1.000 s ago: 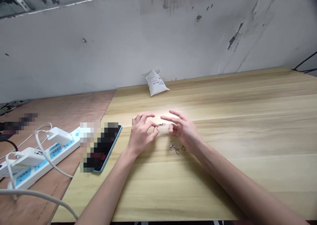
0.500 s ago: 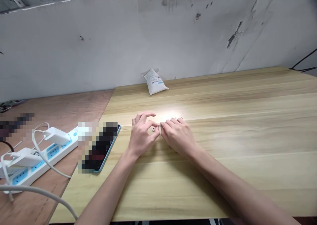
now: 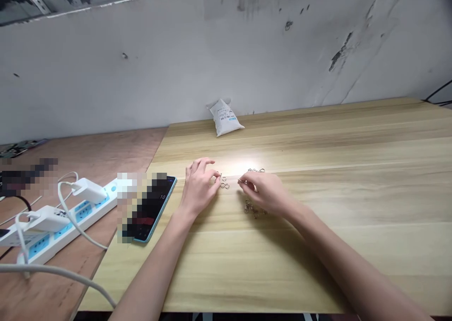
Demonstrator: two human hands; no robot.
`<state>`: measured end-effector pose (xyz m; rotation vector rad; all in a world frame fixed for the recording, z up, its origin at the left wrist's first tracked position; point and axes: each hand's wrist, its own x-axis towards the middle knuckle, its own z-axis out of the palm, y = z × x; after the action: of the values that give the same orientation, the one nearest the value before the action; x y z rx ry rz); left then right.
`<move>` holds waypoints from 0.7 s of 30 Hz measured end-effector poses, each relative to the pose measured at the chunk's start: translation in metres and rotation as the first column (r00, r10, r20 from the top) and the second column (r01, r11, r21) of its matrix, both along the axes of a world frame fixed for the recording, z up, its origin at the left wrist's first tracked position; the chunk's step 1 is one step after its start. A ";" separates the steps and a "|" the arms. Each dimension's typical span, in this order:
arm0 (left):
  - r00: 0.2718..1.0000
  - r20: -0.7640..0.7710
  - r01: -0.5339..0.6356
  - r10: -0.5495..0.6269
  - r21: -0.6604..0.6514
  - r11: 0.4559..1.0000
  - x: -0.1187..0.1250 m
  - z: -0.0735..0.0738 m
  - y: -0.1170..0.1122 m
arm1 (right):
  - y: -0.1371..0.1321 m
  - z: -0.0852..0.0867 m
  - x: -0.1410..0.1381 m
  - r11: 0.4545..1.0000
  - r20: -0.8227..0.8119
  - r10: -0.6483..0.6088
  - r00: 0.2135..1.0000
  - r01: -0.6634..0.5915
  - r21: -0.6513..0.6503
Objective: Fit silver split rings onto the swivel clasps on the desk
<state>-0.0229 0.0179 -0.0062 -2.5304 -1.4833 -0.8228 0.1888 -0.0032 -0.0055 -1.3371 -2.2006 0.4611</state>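
My left hand (image 3: 199, 185) rests low over the table with thumb and index finger pinched together. A bit of metal shows at their tips, but I cannot make out whether it is held. Beside them lie several small metal rings (image 3: 227, 186). To the right, my right hand (image 3: 265, 189) is closed with its fingertips on a small metal clasp (image 3: 241, 181), partly hidden by the fingers. Below that hand is a little pile of metal clasps (image 3: 247, 207), partly covered by it. Beyond its knuckles sit several more metal pieces (image 3: 262, 170).
A phone (image 3: 150, 210) lies left of my left forearm. Further left, a white power strip (image 3: 79, 217) holds plugged chargers and cables. A white labelled packet (image 3: 226, 118) stands at the back by the wall. The wooden table (image 3: 353, 180) stretches right.
My hands, which met at a small metal piece, have moved apart. The right hand has drawn away to the right with the clasp; the rings and the clasp pile now show more.
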 end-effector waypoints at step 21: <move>0.979 -0.024 0.199 -0.205 -0.149 0.969 0.007 -0.003 -0.004 | 0.017 -0.001 0.031 0.999 0.003 -0.022 1.000 0.022 -0.035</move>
<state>-0.0159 0.0141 -0.0094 -2.8247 -1.3362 -0.7074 0.2193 0.0133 -0.0069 -1.3794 -2.1868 0.4926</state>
